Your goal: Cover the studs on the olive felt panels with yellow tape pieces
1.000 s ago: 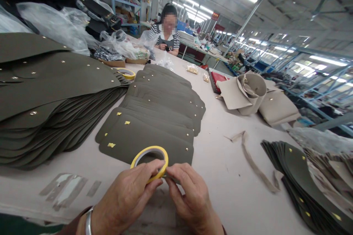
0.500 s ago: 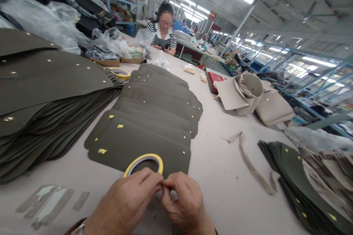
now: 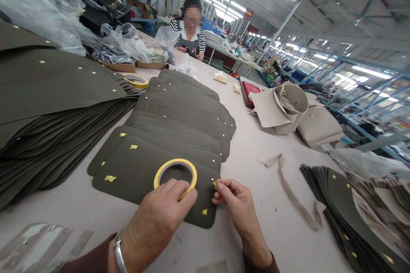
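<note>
My left hand (image 3: 158,211) is closed around the near side of a roll of yellow tape (image 3: 159,171), holding it over the nearest dark olive panel (image 3: 137,185). Between the thumb and fingers of my right hand (image 3: 238,204) is a small piece of yellow tape (image 3: 215,184), at the panel's right edge beside a metal rivet (image 3: 212,180). Other tape bits are stuck on this panel, one at its lower right corner (image 3: 204,212) and another at its left (image 3: 110,178). Behind it, more olive panels (image 3: 179,98) overlap in a fanned row.
Large olive pieces (image 3: 57,89) are stacked at the left. A second tape roll (image 3: 136,81) lies behind them. On the right are a beige bag (image 3: 288,108), a fabric strip (image 3: 291,192) and more panels (image 3: 342,209). A person (image 3: 190,30) sits across the table.
My hands have parted from their meeting point. The left has lifted the tape roll slightly right; the right has moved right with a tape piece. A tape bit now shows at the lower right corner.
</note>
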The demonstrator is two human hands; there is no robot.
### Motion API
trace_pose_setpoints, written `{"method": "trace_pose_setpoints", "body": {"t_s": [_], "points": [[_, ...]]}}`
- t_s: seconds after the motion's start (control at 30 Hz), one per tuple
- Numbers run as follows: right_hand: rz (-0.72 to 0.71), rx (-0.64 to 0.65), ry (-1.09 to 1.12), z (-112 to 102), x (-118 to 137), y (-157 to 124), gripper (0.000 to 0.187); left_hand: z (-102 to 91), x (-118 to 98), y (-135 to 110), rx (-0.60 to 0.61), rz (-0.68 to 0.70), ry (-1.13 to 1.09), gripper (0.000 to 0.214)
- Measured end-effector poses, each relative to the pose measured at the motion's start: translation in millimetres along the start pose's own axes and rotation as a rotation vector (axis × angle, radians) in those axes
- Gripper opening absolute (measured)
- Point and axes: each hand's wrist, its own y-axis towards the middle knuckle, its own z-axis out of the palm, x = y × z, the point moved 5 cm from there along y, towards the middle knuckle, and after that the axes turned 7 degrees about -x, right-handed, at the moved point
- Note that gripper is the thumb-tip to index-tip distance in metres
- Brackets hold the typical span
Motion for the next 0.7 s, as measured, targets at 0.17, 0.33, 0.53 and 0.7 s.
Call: {"method": "trace_pose_setpoints", "body": {"t_s": [0.17,0.33,0.53,0.7], "points": [[-0.012,-0.005,-0.148,-3,-8,19,0.036,29.2,20,-10,0.320,-0.048,0.136,0.012],[-0.129,-0.017,-0.375,4,-3,23,0.026,30.1,19,-12,0.390,-0.098,0.074,0.011],[-0.163,-0.039,-0.419,2,2,22,0.024,29.1,21,-12,0.390,-0.125,0.049,0.012],[-0.134,-0.031,-0.246,-5,-11,13,0.027,30.9,23,-12,0.391,-0.143,0.047,0.013]]}}
